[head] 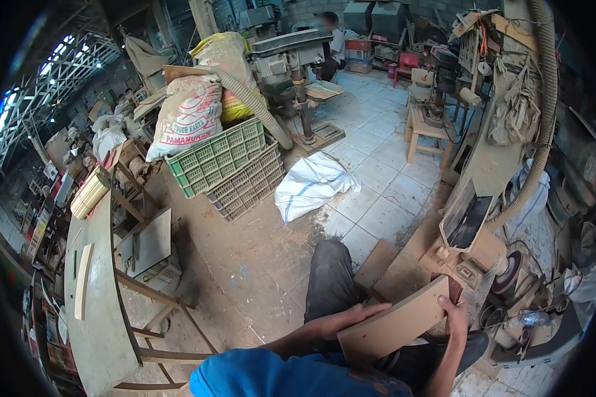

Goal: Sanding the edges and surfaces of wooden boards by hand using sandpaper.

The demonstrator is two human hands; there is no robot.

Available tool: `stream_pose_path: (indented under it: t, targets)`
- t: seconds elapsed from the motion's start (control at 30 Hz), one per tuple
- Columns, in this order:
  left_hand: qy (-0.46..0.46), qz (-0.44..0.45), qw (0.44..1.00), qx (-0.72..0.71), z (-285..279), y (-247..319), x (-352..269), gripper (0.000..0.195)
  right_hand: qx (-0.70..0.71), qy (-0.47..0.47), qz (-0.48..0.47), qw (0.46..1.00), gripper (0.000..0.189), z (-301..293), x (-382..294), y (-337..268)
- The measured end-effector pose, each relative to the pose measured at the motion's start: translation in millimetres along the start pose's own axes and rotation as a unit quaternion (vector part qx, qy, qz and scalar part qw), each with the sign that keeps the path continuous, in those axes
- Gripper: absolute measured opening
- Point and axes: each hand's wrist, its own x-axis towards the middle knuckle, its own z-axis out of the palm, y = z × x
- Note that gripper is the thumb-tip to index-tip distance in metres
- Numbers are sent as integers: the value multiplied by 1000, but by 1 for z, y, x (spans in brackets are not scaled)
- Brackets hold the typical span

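Note:
A flat tan board, perhaps MDF or wood, lies tilted above my lap, with small dark holes or spots on its face. My right hand grips its right end, thumb on the face; a reddish-brown piece, possibly sandpaper, shows between hand and board end. My left hand is at the board's far long edge, fingers extended; its underside contact is hidden. Beyond the board stands a dusty bench machine with a sanding disc or wheel on its shaft.
A long table with wood strips stands at left. Green plastic crates bear a filled sack. A white sack lies on the tiled floor. A flexible hose runs down at right. A person sits in the background.

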Motion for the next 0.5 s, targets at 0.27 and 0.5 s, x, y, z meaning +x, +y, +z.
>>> stream_pose_path:
  t: [0.27,0.5]
  targets:
    - [49,-21,971,232,12,36,65,62,-381,-128,-201,894,51,90,8,-129]
    - [68,-16,981,180,18,39,72,57,-497,-112,-368,778,60,107,6,-126]
